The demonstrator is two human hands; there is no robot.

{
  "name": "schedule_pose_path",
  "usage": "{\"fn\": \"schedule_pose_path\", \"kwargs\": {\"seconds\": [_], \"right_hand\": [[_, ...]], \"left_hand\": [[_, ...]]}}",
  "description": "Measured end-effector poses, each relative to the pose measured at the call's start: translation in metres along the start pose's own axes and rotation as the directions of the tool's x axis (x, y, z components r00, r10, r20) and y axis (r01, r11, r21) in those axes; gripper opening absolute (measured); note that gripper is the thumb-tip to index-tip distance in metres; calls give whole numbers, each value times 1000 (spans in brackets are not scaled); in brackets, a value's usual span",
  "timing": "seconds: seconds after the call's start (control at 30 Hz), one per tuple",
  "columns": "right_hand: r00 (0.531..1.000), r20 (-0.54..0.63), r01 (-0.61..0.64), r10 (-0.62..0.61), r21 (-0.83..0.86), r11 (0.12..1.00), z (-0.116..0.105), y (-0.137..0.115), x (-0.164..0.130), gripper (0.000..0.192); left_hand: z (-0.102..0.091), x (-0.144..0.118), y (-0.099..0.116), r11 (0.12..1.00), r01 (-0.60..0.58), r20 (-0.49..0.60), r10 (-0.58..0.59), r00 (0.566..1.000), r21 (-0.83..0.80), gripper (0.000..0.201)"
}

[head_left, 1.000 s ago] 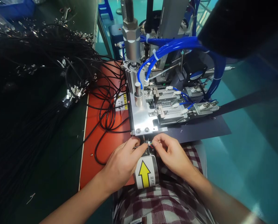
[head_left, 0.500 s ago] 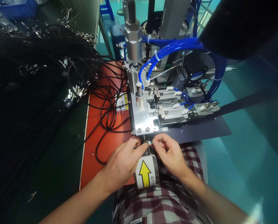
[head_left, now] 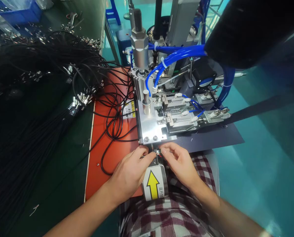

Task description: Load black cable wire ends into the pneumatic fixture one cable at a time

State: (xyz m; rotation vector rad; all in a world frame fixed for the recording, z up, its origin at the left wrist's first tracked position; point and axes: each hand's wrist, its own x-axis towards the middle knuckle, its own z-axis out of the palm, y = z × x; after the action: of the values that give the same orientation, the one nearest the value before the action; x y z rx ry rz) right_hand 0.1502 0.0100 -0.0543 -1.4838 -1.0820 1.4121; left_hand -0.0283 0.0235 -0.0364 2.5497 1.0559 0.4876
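The left hand [head_left: 128,169] pinches the cable [head_left: 142,157] between thumb and fingers. The wires [head_left: 158,152] lie between both hands, near the plate [head_left: 149,130]. The right hand [head_left: 181,164] adjoins them; its grip cannot be determined.

Blue bin [head_left: 21,15] at upper left, wrench [head_left: 72,19] near it, blue stool [head_left: 114,12] beyond the dark bench [head_left: 92,20].
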Motion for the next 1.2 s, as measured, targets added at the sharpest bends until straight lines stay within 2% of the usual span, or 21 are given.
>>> {"fn": "schedule_pose_path", "kwargs": {"seconds": [0.13, 0.33, 0.47, 0.6, 0.67, 0.8, 0.9, 0.97, 1.1, 1.17, 1.2], "right_hand": [[998, -55, 31, -33, -31, 999, 6, 6, 1, 17], [979, -113, 158, -172, -123, 980, 6, 17, -2, 14], [991, -121, 58, -65, -64, 996, 6, 12, -1, 16], [997, -54, -46, 47, 20, 999, 2, 11, 2, 17], [997, -38, -65, 66, 23, 998, -2, 13, 2, 20], [995, -81, -60, 59, -3, 998, -5, 10, -8, 23], [997, -53, -55, 53, -40, 998, -2, 5, -16, 21], [999, -54, -17, 11, -122, 992, 0, 4, -19, 19], [979, -94, 139, -182, -353, 925, 0, 5, -18, 12], [972, -99, 167, -215, -356, 919, -1, 4, -15, 10], [977, -93, 153, -190, -308, 939, -2, 3, -13, 10]], "left_hand": [[-1, 1, 1, 1000, 5, -2, -5, 1000, 11, 29], [0, 1, 0, 1000, 6, -2, -6, 1000, 11, 30], [-1, 2, 0, 1000, -2, -6, 2, 1000, 15, 29], [0, 1, -1, 1000, -3, 1, 3, 1000, -4, 30], [1, 1, -1, 1000, 0, 4, 0, 1000, -11, 30], [0, 2, 0, 1000, 10, 2, -10, 1000, -8, 30], [-1, 2, 1, 1000, 11, -12, -11, 1000, -4, 29], [0, 2, 2, 1000, 15, -17, -15, 1000, -9, 29], [0, 1, 1, 1000, 13, -19, -13, 1000, -12, 29], [0, 1, 1, 1000, 11, -13, -11, 1000, -12, 29], [0, 2, 1, 1000, 12, -7, -12, 1000, -15, 29]]}}
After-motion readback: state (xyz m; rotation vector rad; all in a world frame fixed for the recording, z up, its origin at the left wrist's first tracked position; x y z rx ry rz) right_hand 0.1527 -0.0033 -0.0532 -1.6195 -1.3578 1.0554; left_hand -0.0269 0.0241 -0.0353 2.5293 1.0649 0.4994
